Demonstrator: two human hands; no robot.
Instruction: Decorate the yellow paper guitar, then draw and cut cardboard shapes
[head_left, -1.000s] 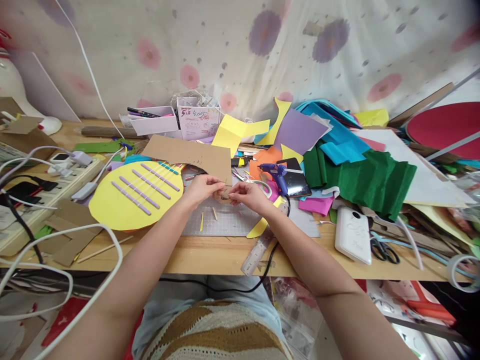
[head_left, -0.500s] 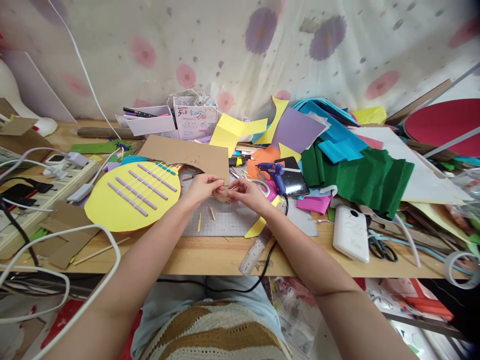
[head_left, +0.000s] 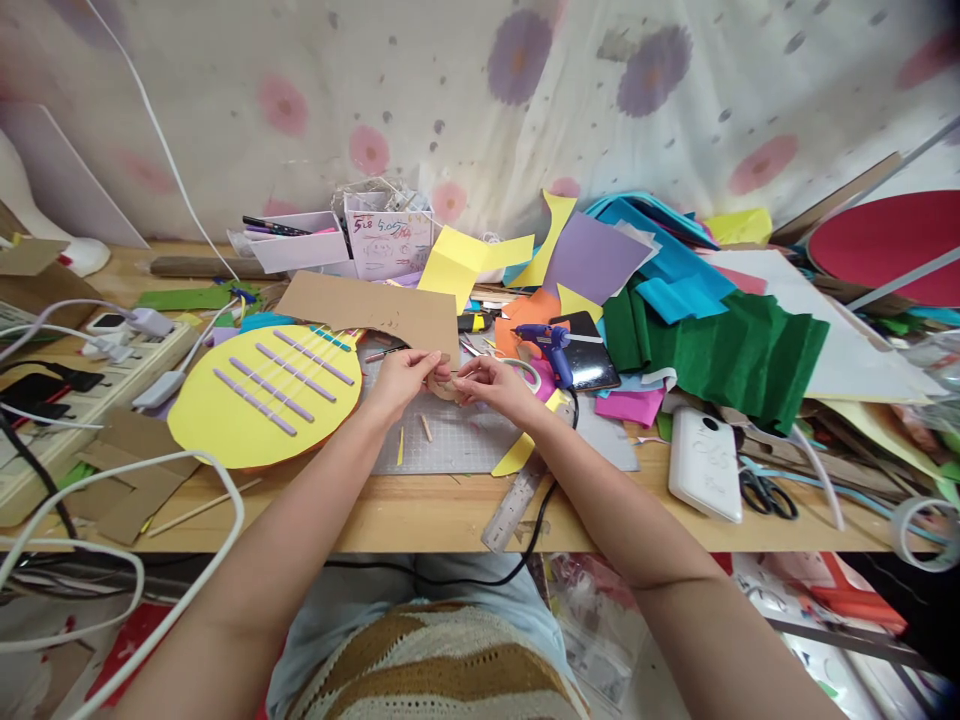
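Small cardboard piece point(head_left: 444, 388): we pinch it, left hand point(head_left: 401, 378) and right hand point(head_left: 493, 386), above cutting mat point(head_left: 457, 445) at table's point(head_left: 420, 515) front edge.

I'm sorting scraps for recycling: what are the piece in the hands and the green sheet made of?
The small piece pinched by left hand and right hand looks like matte brown cardboard, like the cut sheet behind it. The green sheet seems crepe paper: matte, finely ridged, softly folded.

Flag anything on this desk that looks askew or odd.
The clear ruler lies slanted, one end overhanging the desk edge. The blue glue gun lies on its side. Left hand and right hand pinch a cardboard piece.
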